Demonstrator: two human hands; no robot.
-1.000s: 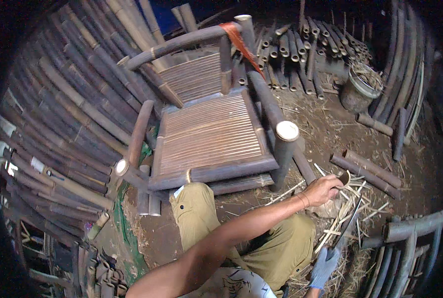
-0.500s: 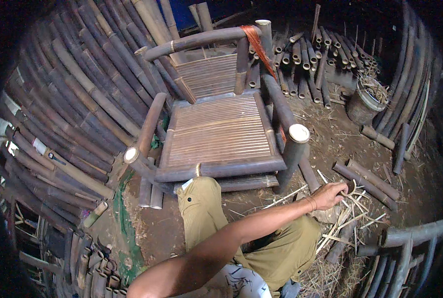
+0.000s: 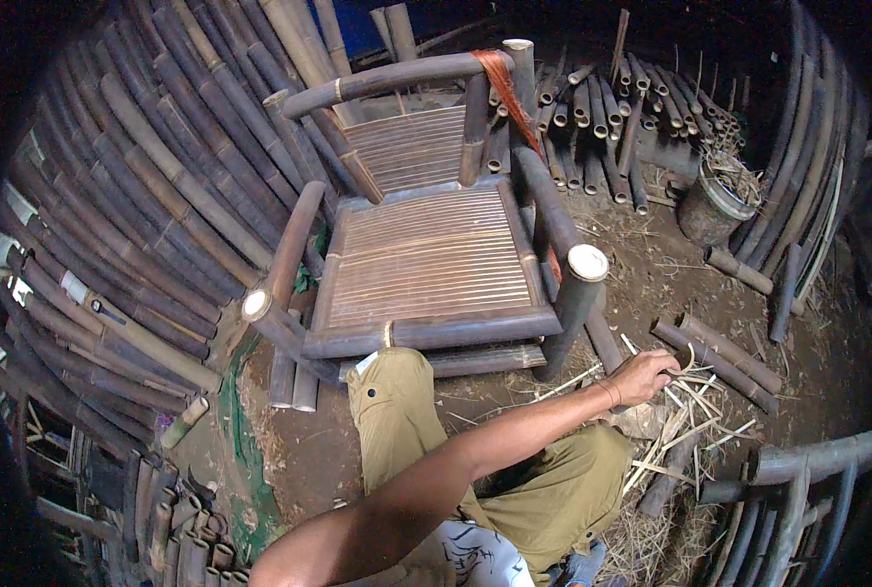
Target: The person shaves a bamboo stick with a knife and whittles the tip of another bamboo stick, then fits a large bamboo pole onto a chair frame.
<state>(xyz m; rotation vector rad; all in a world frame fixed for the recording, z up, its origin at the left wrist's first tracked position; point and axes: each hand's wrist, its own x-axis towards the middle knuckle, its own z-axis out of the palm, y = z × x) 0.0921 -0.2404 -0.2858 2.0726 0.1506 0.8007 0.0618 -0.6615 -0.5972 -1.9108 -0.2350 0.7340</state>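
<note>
My left arm crosses in front of me to the right, with a thin band at the wrist. At its end, my left hand (image 3: 645, 377) is low over a heap of split bamboo strips (image 3: 663, 452). The fingers are curled closed on a thin, curved bamboo strip (image 3: 691, 360) that shows past the fingertips; the thumb side is partly hidden. My right hand is out of view. Before my knees stands a dark bamboo armchair (image 3: 426, 333) with a slatted seat (image 3: 426, 259) and an orange cloth strip (image 3: 503, 88) tied at its back.
Long bamboo poles (image 3: 162, 166) lean along the left. Cut bamboo tubes (image 3: 602, 108) are stacked at the back right, near a bucket of scraps (image 3: 715, 210). Two short poles (image 3: 715, 367) lie beyond my hand, and a bamboo frame (image 3: 818, 460) stands at the lower right.
My left hand has shifted very slightly left and up, still over the strips. The curved strip at its fingertips has turned a little. The chair stays put.
</note>
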